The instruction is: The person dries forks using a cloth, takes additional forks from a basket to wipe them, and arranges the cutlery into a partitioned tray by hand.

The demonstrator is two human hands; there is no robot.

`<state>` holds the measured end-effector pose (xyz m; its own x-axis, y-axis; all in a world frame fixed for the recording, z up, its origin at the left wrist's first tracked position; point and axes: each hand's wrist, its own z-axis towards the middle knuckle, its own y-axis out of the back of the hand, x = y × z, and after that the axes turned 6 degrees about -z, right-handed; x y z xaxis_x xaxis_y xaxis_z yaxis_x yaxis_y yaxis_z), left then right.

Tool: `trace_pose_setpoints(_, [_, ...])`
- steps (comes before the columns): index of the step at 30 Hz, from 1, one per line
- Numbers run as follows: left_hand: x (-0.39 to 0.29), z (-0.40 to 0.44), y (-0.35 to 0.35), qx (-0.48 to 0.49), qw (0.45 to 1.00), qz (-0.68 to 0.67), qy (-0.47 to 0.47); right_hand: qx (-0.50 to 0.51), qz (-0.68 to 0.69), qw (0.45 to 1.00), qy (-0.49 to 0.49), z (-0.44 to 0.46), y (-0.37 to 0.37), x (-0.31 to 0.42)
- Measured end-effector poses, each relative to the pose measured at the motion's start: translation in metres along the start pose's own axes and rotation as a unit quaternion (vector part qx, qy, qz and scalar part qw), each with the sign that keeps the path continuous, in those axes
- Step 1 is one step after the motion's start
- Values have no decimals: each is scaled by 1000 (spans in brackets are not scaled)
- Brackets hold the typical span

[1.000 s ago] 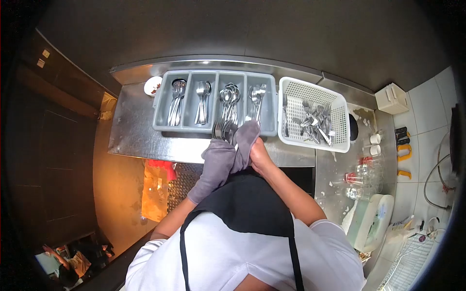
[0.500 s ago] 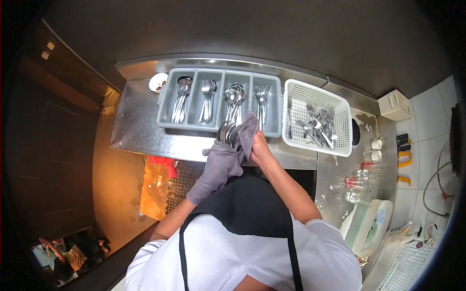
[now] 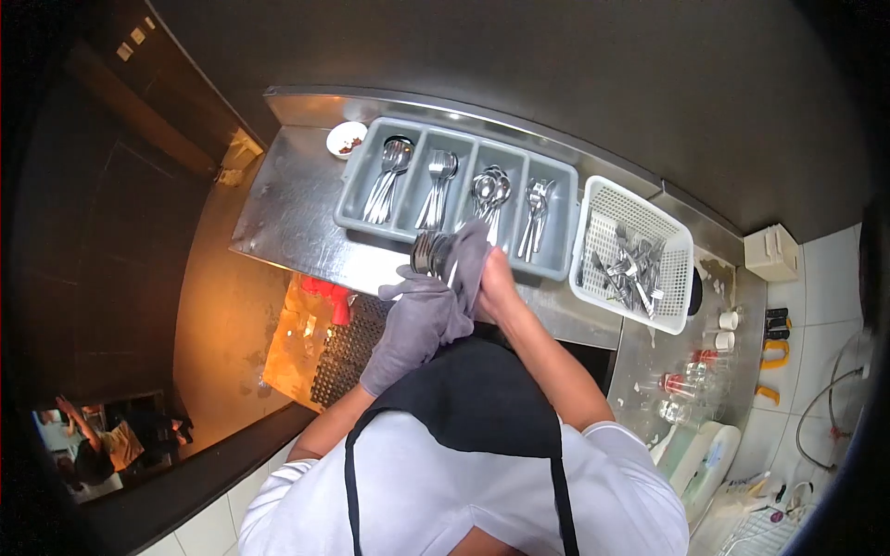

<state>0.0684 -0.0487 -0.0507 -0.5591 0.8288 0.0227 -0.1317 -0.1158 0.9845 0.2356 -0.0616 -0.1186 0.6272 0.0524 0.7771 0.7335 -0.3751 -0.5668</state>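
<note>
My left hand, covered by a grey cloth or glove, is closed around a bunch of cutlery whose heads point up. Bare-skinned, my right hand pinches a grey cloth against the right side of that bunch. Just beyond both hands lies a grey four-compartment tray, with spoons, forks, more spoons and more forks in separate compartments. To its right a white perforated basket holds a jumble of cutlery.
A small white bowl with red bits stands left of the tray. Glasses and white cups are on the right counter. Yellow-handled tools hang on the tiled wall. A person shows at the lower left.
The view has turned, so the tray and basket appear shifted right and tilted. The cloth in my right hand has moved over the bunch, which stays in my left hand.
</note>
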Motion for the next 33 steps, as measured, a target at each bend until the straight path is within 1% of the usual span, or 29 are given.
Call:
trace_pose_setpoints(2, [8,-10,-4,-11,999,-46,-6,-27,34,999,27,18,1,6])
trace_pose_setpoints(3, [20,-16,-20,-70,983,-168,-17,-11,55,998,10,19,-4,4])
trace_pose_setpoints(4, [27,-18,-35,-130,949,-287,-30,-32,12,999,18,12,-19,-4])
trace_pose_setpoints(6, [28,-24,-60,-187,924,-332,24,-74,-73,994,32,-15,-54,-26])
trace_pose_setpoints(7, [28,-27,-66,-213,909,-354,51,-18,-122,992,-9,-20,-58,-24])
trace_pose_setpoints(8, [27,-25,-50,-200,875,-433,78,7,-100,994,-42,-11,-54,-22])
trace_pose_setpoints(10, [25,-22,-6,-164,788,-579,130,52,-48,991,-110,29,-34,-15])
trace_pose_setpoints(11, [28,-25,-15,-153,761,-615,136,81,-79,985,-127,52,-23,-13])
trace_pose_setpoints(12, [32,-28,-23,-144,733,-649,142,54,-84,984,-145,48,-39,14])
trace_pose_setpoints(13, [40,-23,-29,-142,730,-655,132,70,-52,985,-150,51,-34,14])
trace_pose_setpoints(14, [43,-27,-32,-120,794,-588,100,84,-21,984,-155,52,-31,10])
trace_pose_setpoints(15, [47,-31,-35,-105,850,-512,64,85,-68,985,-133,47,-26,3])
trace_pose_setpoints(16, [50,-27,-13,-97,895,-435,27,84,-116,983,-113,32,-26,-3])
trace_pose_setpoints(17, [54,-24,-2,-83,900,-427,-3,81,-164,979,-92,16,-26,-9])
trace_pose_setpoints(18, [56,-22,1,-69,905,-419,-34,73,-196,972,-104,5,-30,-17])
trace_pose_setpoints(20, [51,-23,-18,-58,928,-369,7,24,-179,982,-47,-11,-41,-25])
trace_pose_setpoints(21, [51,-28,-48,-66,937,-343,17,7,-203,979,-25,-12,-42,-22])
trace_pose_setpoints(22, [49,-24,-51,-72,945,-316,29,-12,-226,974,-1,-13,-42,-18])
trace_pose_setpoints(23, [46,-23,-54,-57,956,-287,16,-33,-248,968,22,-14,-40,-14])
trace_pose_setpoints(24, [44,-24,-56,-36,961,-275,-13,-56,-275,958,53,-12,-35,-10])
trace_pose_setpoints(25, [39,-16,-27,-13,957,-284,-59,-80,-304,946,82,-6,-25,-6])
trace_pose_setpoints(27, [32,-3,-9,-13,939,-327,-106,-112,-348,919,146,13,11,-9])
trace_pose_setpoints(28, [28,-5,-39,-54,917,-384,-95,-142,-243,946,163,15,19,0])
trace_pose_setpoints(29, [25,-7,-69,-97,889,-439,-88,-168,-135,960,179,17,25,11])
trace_pose_setpoints(30, [23,-4,-73,-117,873,-468,-74,-190,-25,962,194,15,30,21])
trace_pose_setpoints(31, [22,-2,-76,-139,854,-497,-62,-176,-7,973,148,2,30,33])
trace_pose_setpoints(33, [20,12,-39,-144,848,-509,-28,-127,-8,990,60,-19,20,25])
